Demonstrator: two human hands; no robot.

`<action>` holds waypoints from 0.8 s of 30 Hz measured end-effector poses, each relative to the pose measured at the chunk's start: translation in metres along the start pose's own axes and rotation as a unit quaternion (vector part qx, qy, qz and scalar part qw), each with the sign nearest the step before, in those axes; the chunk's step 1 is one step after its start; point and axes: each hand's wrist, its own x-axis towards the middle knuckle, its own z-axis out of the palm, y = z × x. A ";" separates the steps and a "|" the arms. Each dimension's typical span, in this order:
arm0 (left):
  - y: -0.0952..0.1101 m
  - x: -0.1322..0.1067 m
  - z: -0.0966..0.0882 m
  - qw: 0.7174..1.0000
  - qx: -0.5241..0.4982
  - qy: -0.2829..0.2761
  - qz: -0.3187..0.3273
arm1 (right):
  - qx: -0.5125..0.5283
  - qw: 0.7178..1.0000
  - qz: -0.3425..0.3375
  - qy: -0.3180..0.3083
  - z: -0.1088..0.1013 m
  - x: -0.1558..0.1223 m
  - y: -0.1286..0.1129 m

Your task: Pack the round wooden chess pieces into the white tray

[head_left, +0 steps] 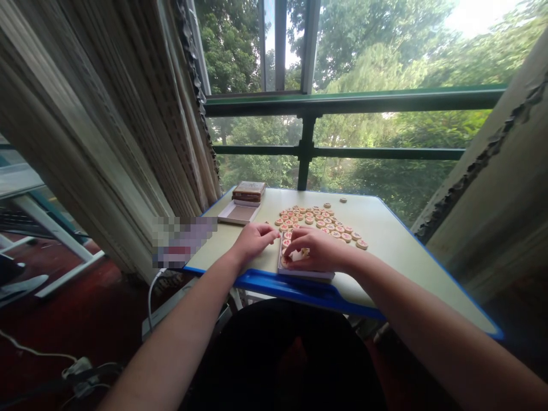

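Observation:
My right hand (314, 249) reaches into a shallow white box (306, 274) at the table's near edge. Its fingertips are closed on a round wooden Chinese chess piece (286, 262) in the box's near left corner. Other pieces lie along the box's left side, partly hidden under the hand. Just left of the box, my left hand (256, 242) hovers with fingers curled and drawn together; whether anything is between them I cannot make out. Beyond the box, many loose Chinese chess pieces (309, 220) with red or dark characters are spread over the table.
An open shallow box part (240, 213) lies at the table's back left, with stacked brown boxes (249, 191) behind it. The pale table (402, 260) has a blue rim. Curtains (141, 114) hang at the left, and a green railing (355, 103) crosses the window. A white cable (150, 294) hangs at left.

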 end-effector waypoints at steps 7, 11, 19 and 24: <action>-0.007 0.001 0.001 0.992 0.116 0.021 0.050 | -0.003 1.000 0.001 0.005 0.002 0.001 0.002; -0.007 0.001 0.001 0.982 0.174 0.015 0.076 | 0.004 1.000 0.017 0.010 0.003 0.002 0.003; -0.006 0.000 0.000 0.979 0.186 0.008 0.082 | 0.024 0.999 0.032 -0.014 0.000 0.001 0.000; -0.006 0.000 0.001 0.979 0.183 0.008 0.085 | 0.022 0.999 0.028 -0.026 -0.001 0.000 0.000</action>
